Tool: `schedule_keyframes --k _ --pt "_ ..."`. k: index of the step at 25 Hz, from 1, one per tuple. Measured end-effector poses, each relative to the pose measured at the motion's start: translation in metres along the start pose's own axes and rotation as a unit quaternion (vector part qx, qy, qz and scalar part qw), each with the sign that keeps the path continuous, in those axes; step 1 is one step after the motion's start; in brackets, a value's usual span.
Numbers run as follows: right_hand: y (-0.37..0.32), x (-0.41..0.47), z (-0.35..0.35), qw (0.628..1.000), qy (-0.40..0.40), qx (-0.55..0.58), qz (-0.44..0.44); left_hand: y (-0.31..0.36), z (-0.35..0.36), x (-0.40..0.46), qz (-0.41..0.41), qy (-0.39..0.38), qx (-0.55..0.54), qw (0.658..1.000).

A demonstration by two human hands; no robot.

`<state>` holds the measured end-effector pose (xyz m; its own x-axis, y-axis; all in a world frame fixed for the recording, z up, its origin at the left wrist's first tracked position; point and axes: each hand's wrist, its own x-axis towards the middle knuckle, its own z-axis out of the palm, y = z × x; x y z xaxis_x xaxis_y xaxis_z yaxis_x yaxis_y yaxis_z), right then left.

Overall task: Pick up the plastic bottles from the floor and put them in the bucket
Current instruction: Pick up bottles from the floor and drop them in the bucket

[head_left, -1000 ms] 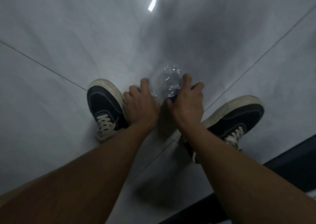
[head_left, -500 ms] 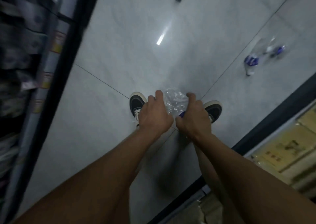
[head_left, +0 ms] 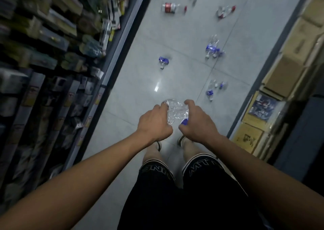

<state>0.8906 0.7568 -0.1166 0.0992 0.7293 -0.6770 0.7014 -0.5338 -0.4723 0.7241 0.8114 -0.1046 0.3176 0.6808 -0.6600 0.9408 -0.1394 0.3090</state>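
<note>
A crumpled clear plastic bottle [head_left: 176,111] with a blue label is held in front of me at waist height. My left hand [head_left: 154,124] grips its left side and my right hand [head_left: 197,122] grips its right side by the label. Several more bottles lie on the grey tiled floor ahead: a blue-labelled one [head_left: 163,61] at centre, a blue-labelled pair [head_left: 213,49] to the right, another blue one [head_left: 213,89] nearer, and red-labelled ones [head_left: 171,7] [head_left: 225,12] farther off. No bucket is in view.
I stand in a narrow aisle. Stocked dark shelves [head_left: 52,63] line the left side. Stacked cardboard boxes [head_left: 289,57] line the right side. My legs in black shorts [head_left: 175,186] and shoes are below my hands.
The view has risen from close to the floor to standing height. Both hands have lifted the crumpled bottle off the floor. The aisle and other bottles have come into sight.
</note>
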Motion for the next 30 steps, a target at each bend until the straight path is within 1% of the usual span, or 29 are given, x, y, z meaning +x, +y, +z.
schedule_keyframes --k 3,5,8,11,13,15,18,21,23,27,30 --pt "-0.002 -0.044 -0.030 0.999 0.037 0.007 -0.013 0.025 -0.026 -0.034 0.046 0.025 0.033 0.998" --pt "0.004 -0.070 -0.044 0.998 0.059 0.004 0.000 0.038 -0.035 -0.052 0.065 0.043 0.049 0.996" --pt "0.017 -0.098 -0.050 0.995 0.092 0.010 0.041 0.042 -0.041 -0.064 0.088 0.046 0.068 0.993" --pt "0.025 -0.125 -0.044 0.982 0.148 0.053 0.102 0.042 -0.053 -0.062 0.134 0.023 0.098 0.986" --pt "0.021 -0.137 -0.033 0.972 0.178 0.073 0.135 0.041 -0.063 -0.056 0.180 0.004 0.132 0.975" --pt "0.012 -0.152 -0.013 0.955 0.212 0.109 0.175 0.038 -0.071 -0.050 0.241 -0.015 0.171 0.955" --pt "-0.010 -0.175 0.032 0.929 0.241 0.165 0.228 0.029 -0.082 -0.044 0.319 -0.052 0.215 0.922" --pt "-0.034 -0.201 0.083 0.894 0.261 0.225 0.287 0.027 -0.084 -0.042 0.368 -0.098 0.267 0.885" --pt "-0.048 -0.220 0.117 0.857 0.285 0.263 0.339 0.031 -0.077 -0.049 0.404 -0.123 0.300 0.855" --pt "-0.078 -0.261 0.184 0.763 0.336 0.354 0.424 0.039 -0.053 -0.078 0.502 -0.155 0.372 0.765" --pt "-0.101 -0.294 0.237 0.672 0.385 0.425 0.468 0.042 -0.024 -0.112 0.553 -0.182 0.422 0.695"
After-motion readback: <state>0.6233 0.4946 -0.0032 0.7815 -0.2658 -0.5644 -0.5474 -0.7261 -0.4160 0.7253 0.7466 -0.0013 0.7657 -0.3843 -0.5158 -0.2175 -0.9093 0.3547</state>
